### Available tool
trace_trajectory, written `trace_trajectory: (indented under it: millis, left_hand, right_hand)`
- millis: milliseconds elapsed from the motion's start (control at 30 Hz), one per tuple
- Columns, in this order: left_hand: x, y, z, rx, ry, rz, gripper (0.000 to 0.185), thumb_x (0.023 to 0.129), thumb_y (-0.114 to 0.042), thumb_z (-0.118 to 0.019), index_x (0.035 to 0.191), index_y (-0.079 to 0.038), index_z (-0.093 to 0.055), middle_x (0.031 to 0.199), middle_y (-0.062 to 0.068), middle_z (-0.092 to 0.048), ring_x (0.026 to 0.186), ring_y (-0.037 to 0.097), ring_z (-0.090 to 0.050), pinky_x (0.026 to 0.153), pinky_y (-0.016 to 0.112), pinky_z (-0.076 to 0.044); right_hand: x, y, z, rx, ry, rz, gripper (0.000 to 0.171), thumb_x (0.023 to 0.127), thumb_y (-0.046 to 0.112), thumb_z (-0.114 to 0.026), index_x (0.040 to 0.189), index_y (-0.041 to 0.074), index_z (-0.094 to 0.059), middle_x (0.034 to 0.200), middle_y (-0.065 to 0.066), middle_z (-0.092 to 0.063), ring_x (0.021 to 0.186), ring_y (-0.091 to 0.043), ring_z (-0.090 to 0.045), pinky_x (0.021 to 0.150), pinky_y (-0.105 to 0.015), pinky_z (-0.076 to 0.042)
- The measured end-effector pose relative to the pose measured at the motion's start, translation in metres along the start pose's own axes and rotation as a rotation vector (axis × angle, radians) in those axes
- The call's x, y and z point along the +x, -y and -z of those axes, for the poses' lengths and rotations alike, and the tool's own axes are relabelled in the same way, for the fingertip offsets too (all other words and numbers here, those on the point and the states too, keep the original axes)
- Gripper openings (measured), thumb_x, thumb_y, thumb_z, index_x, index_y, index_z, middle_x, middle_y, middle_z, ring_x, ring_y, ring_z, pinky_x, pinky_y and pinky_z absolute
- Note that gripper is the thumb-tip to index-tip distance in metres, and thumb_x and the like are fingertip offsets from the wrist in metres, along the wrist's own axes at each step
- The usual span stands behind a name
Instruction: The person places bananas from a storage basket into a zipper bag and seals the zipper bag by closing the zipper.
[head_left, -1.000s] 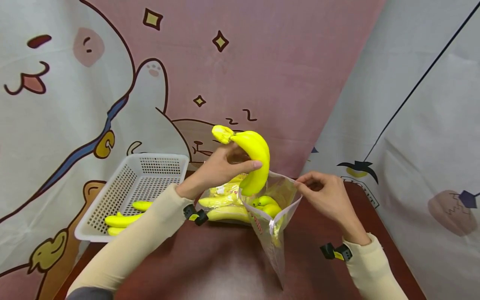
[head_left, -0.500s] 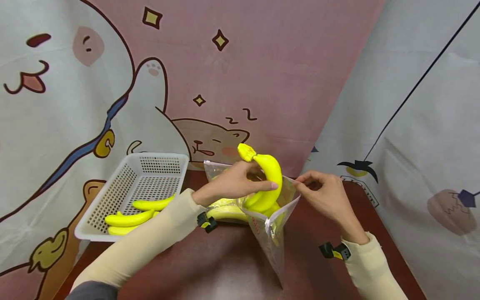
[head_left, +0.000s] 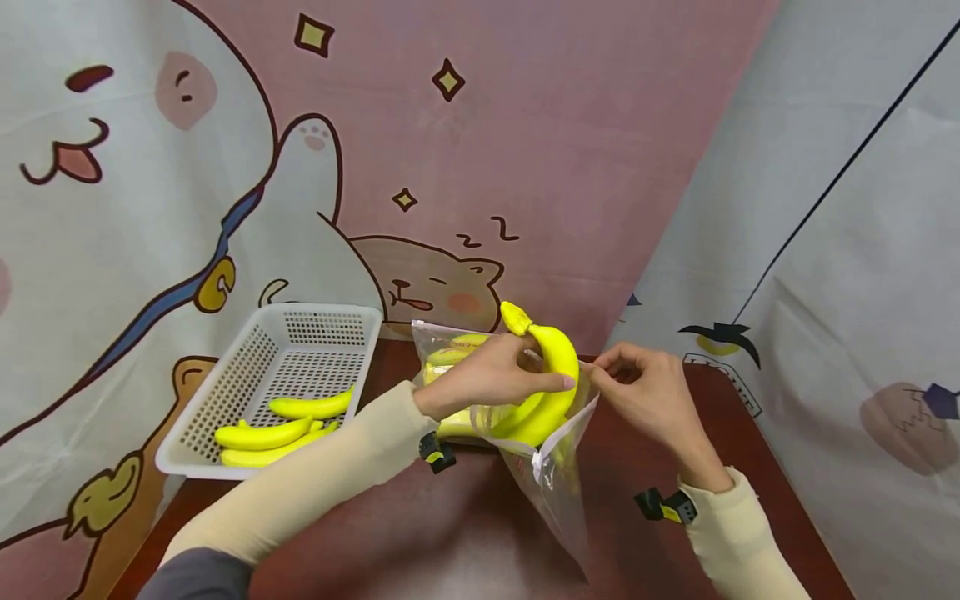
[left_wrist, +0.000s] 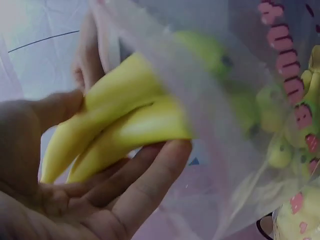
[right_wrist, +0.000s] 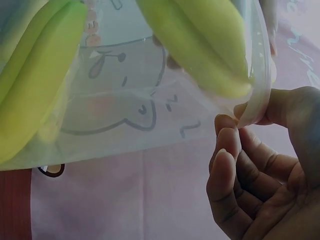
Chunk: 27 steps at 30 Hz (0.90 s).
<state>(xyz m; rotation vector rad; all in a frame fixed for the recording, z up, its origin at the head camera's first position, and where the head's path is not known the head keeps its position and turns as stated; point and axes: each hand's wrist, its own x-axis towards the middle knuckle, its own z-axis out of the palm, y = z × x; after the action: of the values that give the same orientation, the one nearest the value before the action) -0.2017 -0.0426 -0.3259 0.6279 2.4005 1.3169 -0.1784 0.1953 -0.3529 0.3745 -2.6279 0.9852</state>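
My left hand [head_left: 491,379] grips a small bunch of yellow bananas [head_left: 558,358], thumb on the near side, with the stem end pointing up. Their lower ends reach into the mouth of a clear zip bag [head_left: 551,517]; in the left wrist view the bananas [left_wrist: 125,95] overlap the bag's pinkish edge. At the right of the opening, my right hand [head_left: 648,400] pinches the bag's rim between thumb and forefinger, as the right wrist view also shows. More bananas [right_wrist: 40,85] lie inside the bag. The slider [head_left: 536,462] sits on the near rim.
Behind the left hand lies a second clear bag [head_left: 423,337] filled with bananas. A white perforated basket [head_left: 168,454] stands at the left with several bananas [head_left: 262,435] in it. The reddish-brown table [head_left: 420,533] meets printed cloth at the back and right.
My left hand has moved right and down, bringing the bananas from above the bag into its mouth. My right hand stays at the rim, still pinching it.
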Motion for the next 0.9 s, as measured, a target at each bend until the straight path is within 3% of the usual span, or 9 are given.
trace_trajectory:
  millis: [100, 167, 400, 633, 800, 867, 900]
  left_hand:
    - [0.000, -0.002, -0.006, -0.048, -0.028, 0.047, 0.037, 0.087, -0.050, -0.078, 0.116, -0.029, -0.069, 0.114, -0.007, -0.071, 0.095, 0.010, -0.071, 0.079, 0.030, -0.060]
    - [-0.001, -0.002, -0.009, -0.106, -0.029, 0.101, 0.039, 0.086, -0.051, -0.079, 0.116, -0.029, -0.069, 0.114, -0.006, -0.071, 0.088, 0.014, -0.073, 0.076, 0.034, -0.062]
    - [-0.002, -0.001, -0.019, -0.257, 0.042, 0.192, 0.037, 0.091, -0.046, -0.076, 0.121, -0.026, -0.067, 0.111, -0.001, -0.069, 0.087, 0.020, -0.073, 0.078, 0.044, -0.063]
    - [-0.002, -0.002, -0.021, -0.229, 0.152, 0.270, 0.034, 0.097, -0.037, -0.070, 0.119, -0.011, -0.066, 0.100, 0.007, -0.071, 0.086, 0.024, -0.073, 0.082, 0.043, -0.063]
    - [-0.004, 0.002, -0.014, -0.192, 0.293, 0.211, 0.033, 0.099, -0.030, -0.069, 0.116, -0.002, -0.068, 0.108, 0.009, -0.071, 0.095, 0.022, -0.075, 0.092, 0.043, -0.061]
    - [-0.005, 0.004, -0.012, -0.202, 0.348, 0.181, 0.041, 0.100, -0.029, -0.067, 0.129, 0.000, -0.064, 0.127, 0.011, -0.068, 0.103, 0.022, -0.075, 0.096, 0.043, -0.059]
    - [-0.005, 0.005, -0.011, -0.205, 0.386, 0.155, 0.042, 0.100, -0.028, -0.066, 0.133, -0.002, -0.061, 0.119, 0.009, -0.070, 0.095, 0.018, -0.074, 0.093, 0.038, -0.060]
  right_hand:
    - [0.000, 0.001, -0.002, 0.002, -0.008, -0.005, 0.009, 0.092, 0.022, -0.073, 0.084, 0.018, -0.075, 0.074, 0.002, -0.072, 0.059, -0.012, -0.061, 0.054, -0.026, -0.050]
    - [0.000, 0.002, -0.003, 0.003, -0.013, -0.010, 0.009, 0.092, 0.020, -0.072, 0.083, 0.019, -0.074, 0.073, 0.003, -0.072, 0.058, -0.012, -0.061, 0.054, -0.026, -0.050]
    - [-0.001, 0.004, -0.006, 0.043, -0.029, -0.042, 0.009, 0.092, 0.016, -0.070, 0.083, 0.015, -0.073, 0.069, 0.000, -0.071, 0.054, -0.013, -0.060, 0.051, -0.027, -0.051]
    - [-0.002, 0.004, -0.010, 0.115, -0.024, -0.108, 0.011, 0.093, 0.016, -0.068, 0.085, 0.011, -0.073, 0.070, -0.006, -0.073, 0.054, -0.018, -0.067, 0.052, -0.029, -0.058]
    - [-0.003, 0.003, -0.009, 0.145, -0.030, -0.137, 0.012, 0.094, 0.017, -0.068, 0.087, 0.008, -0.072, 0.072, -0.008, -0.074, 0.053, -0.017, -0.068, 0.053, -0.029, -0.058]
    - [-0.003, 0.001, -0.009, 0.160, -0.029, -0.148, 0.014, 0.095, 0.019, -0.068, 0.088, 0.007, -0.072, 0.073, -0.009, -0.074, 0.055, -0.019, -0.069, 0.053, -0.029, -0.059]
    - [-0.003, 0.001, -0.009, 0.168, -0.029, -0.152, 0.015, 0.096, 0.019, -0.068, 0.089, 0.007, -0.072, 0.074, -0.010, -0.075, 0.056, -0.020, -0.070, 0.054, -0.029, -0.059]
